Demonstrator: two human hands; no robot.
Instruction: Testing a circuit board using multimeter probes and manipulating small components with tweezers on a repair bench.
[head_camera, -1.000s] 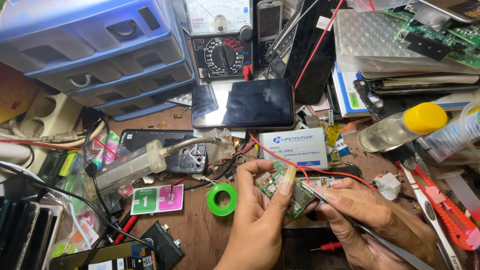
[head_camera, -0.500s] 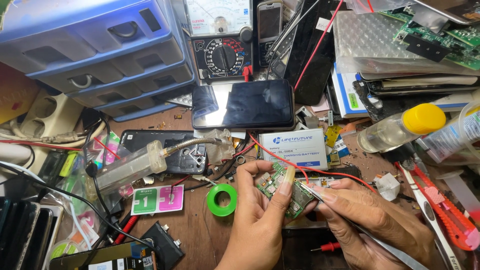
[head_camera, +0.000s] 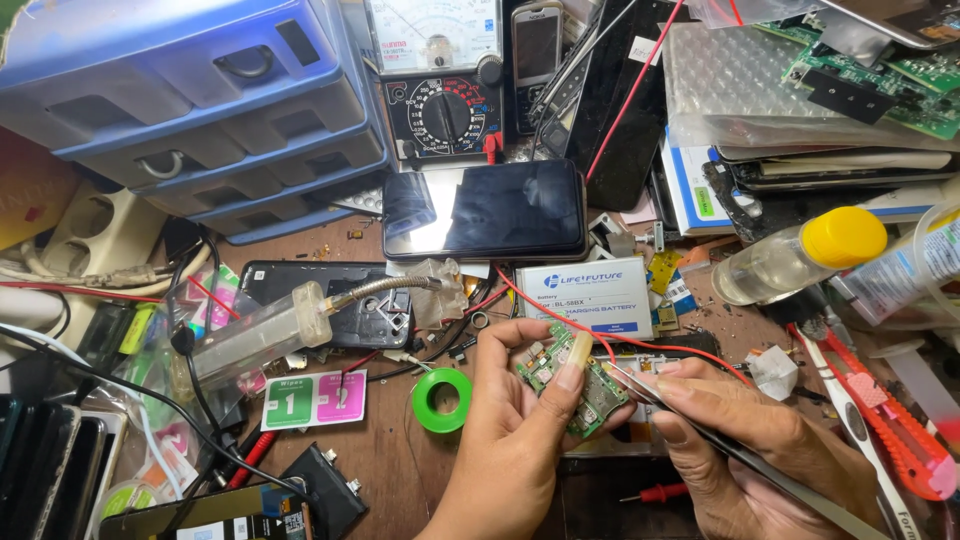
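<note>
Head view, cluttered wooden table (head_camera: 385, 455), items as follows. Left hand (head_camera: 515, 440): fingers are curling around a small green circuit board (head_camera: 572, 385), thumb pressing across its face, holding it tilted just above the table at lower centre. Right hand (head_camera: 745, 450): is pinching slim metal tweezers (head_camera: 690, 415), whose tips are meeting the board's right edge. A thin red wire (head_camera: 600, 335) is running over the board. Green ring of tape (head_camera: 441, 399): is lying flat just left of the left hand. Black glossy smartphone (head_camera: 485, 210): is resting face up behind the hands. White rectangular battery pack (head_camera: 585, 290): is lying between the phone and the board. Clear plastic bottle with yellow cap (head_camera: 795, 260): is lying on its side to the right. Orange utility knife (head_camera: 880, 410): is lying near the right hand. Blue plastic drawer cabinet (head_camera: 190, 110): is standing at upper left. Analogue multimeter with round dial (head_camera: 440, 85): is propped beside the cabinet.
</note>
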